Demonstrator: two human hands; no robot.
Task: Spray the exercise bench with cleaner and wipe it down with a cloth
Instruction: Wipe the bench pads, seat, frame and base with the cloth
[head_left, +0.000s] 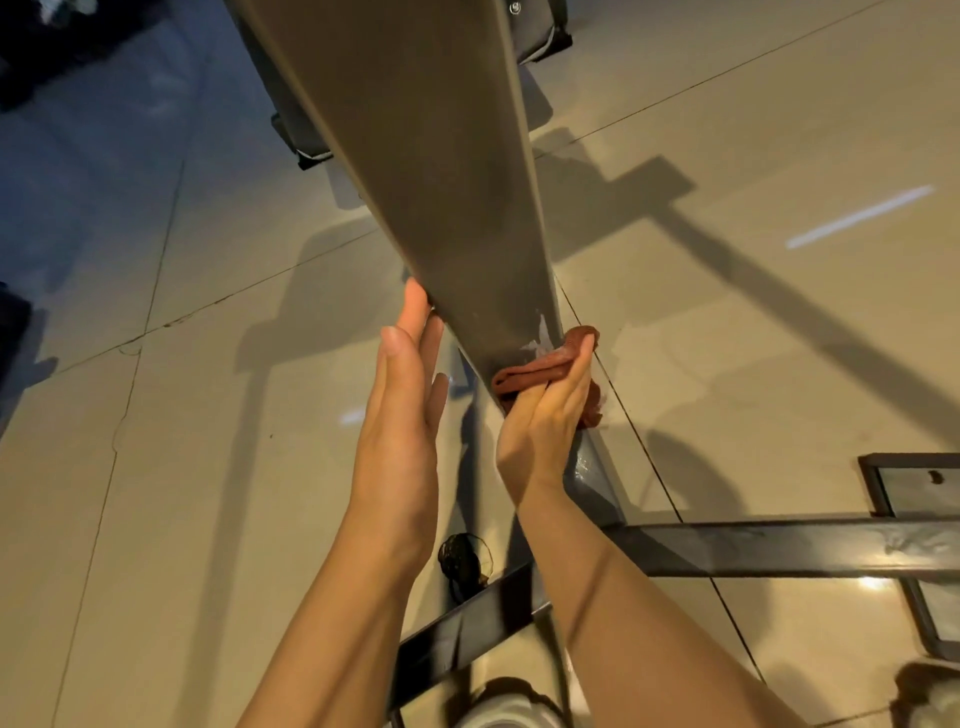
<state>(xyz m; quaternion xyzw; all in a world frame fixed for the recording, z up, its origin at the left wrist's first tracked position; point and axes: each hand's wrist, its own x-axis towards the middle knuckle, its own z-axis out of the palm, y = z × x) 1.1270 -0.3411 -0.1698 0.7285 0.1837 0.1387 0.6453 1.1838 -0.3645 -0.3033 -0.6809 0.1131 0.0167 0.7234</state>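
The long dark padded exercise bench (415, 156) runs from the top of the view down to its narrow near end at the centre. My right hand (545, 415) grips a folded reddish-brown cloth (535, 371) and presses it against the bench's near end, where a small white smear shows on the pad. My left hand (405, 405) has straight fingers, and its fingertips touch the bench's left edge. No spray bottle is in view.
The bench's black metal frame bars (779, 545) cross the floor at lower right and lower centre. A small dark netted object (465, 561) lies on the glossy beige tiled floor (182, 467) near my left forearm. Black padded parts (306, 140) sit under the bench's far end.
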